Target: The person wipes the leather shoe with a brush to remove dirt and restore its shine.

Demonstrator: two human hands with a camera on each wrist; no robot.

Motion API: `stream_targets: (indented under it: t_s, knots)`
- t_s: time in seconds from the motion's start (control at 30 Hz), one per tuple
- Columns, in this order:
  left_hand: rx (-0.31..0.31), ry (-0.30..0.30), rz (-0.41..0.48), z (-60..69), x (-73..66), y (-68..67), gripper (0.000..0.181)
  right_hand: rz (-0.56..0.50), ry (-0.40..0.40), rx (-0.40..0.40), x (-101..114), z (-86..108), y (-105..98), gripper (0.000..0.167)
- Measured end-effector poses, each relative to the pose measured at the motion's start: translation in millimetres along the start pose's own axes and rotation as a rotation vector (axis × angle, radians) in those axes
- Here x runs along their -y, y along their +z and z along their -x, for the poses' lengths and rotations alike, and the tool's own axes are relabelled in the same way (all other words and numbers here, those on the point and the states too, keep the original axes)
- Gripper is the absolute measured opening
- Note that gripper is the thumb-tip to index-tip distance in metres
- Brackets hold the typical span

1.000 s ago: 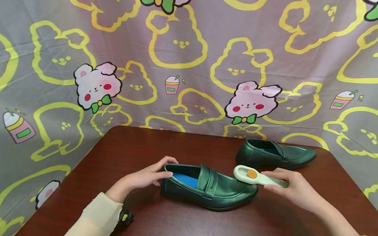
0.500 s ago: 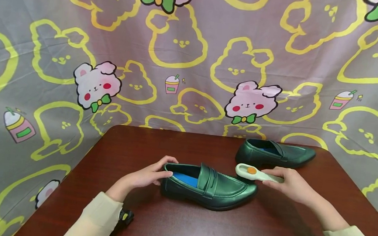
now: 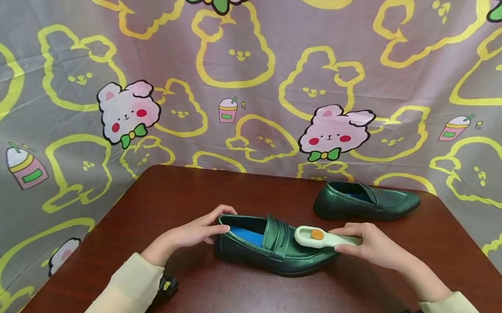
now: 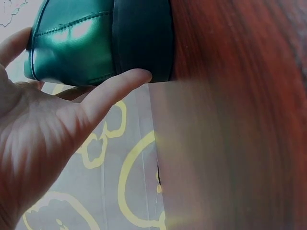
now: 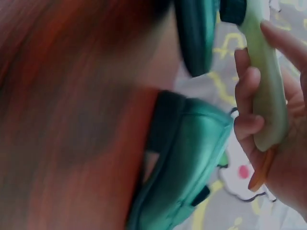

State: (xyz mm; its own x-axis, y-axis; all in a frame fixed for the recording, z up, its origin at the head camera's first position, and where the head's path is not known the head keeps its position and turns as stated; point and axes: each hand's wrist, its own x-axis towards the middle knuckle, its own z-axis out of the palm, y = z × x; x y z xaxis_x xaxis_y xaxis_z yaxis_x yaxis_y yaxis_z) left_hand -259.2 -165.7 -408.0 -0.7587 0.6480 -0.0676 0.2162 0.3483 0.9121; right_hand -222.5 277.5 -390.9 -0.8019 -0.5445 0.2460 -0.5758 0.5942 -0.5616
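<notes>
L hand (image 3: pixel 201 227) grips near loafer (image 3: pixel 277 247) by heel on table (image 3: pixel 186 186); R hand (image 3: pixel 370 242) holds brush (image 3: pixel 329 239) at its vamp, contact unclear. Prob. brushing the upper; next stroke calls for steady hold, light pressure.

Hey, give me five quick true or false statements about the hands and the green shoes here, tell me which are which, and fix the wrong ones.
1. The left hand holds the nearer shoe at its heel end. True.
2. The right hand is holding a cloth. False: it holds a pale tool with an orange disc on top.
3. The tool is over the heel end of the nearer shoe. False: it is over the front part, ahead of the strap.
4. The nearer shoe has a blue insole. True.
5. The farther shoe lies on its side. False: it stands upright on the table.
</notes>
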Motion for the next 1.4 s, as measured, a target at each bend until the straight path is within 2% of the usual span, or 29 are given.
stream_targets:
  t_s: [0.17,0.27,0.37,0.5,0.6,0.77,0.93,1.07,1.17,1.23,1.33,1.4]
  knots:
    - [0.0,-0.005,-0.003,-0.4,0.5,-1.2,0.041,0.12,0.078,-0.119,-17.4,-5.2,0.7,0.031]
    - [0.003,-0.007,-0.004,-1.1,2.2,-1.3,0.042,0.148,0.09,-0.149,-16.2,-8.5,0.4,0.032]
    - [0.005,-0.005,-0.003,-1.3,2.0,-1.3,0.042,0.084,0.069,-0.131,-5.4,-13.3,1.2,0.032]
    - [0.006,-0.006,0.0,-2.0,-0.3,-2.0,0.042,0.002,0.042,-0.067,10.6,-20.9,4.4,0.034]
    - [-0.001,-0.006,0.0,-3.0,-0.9,-3.1,0.041,0.026,0.054,-0.053,10.0,-27.1,8.1,0.035]
    - [-0.011,-0.002,-0.002,-3.3,1.2,-2.4,0.041,0.113,0.126,-0.092,-8.2,-32.1,11.9,0.034]
    - [-0.002,-0.002,0.001,-1.8,2.2,-0.4,0.043,0.16,0.188,-0.123,-13.3,-20.5,6.1,0.033]
    - [-0.001,-0.005,-0.002,-1.7,1.3,0.3,0.041,0.074,0.186,-0.145,-6.0,-4.0,-2.0,0.032]
    - [-0.001,-0.006,0.006,-1.8,0.2,0.6,0.04,0.025,0.156,-0.12,-1.1,8.4,-7.7,0.03]
    - [-0.003,-0.008,0.014,-1.7,-0.3,0.5,0.04,0.028,0.147,-0.087,-1.3,15.1,-10.6,0.031]
    - [-0.005,-0.013,0.014,-1.5,0.0,0.5,0.04,0.046,0.169,-0.068,-7.4,23.5,-15.0,0.032]
    - [-0.006,-0.015,0.009,-1.6,0.8,0.7,0.04,0.069,0.198,-0.084,-14.2,28.2,-17.9,0.032]
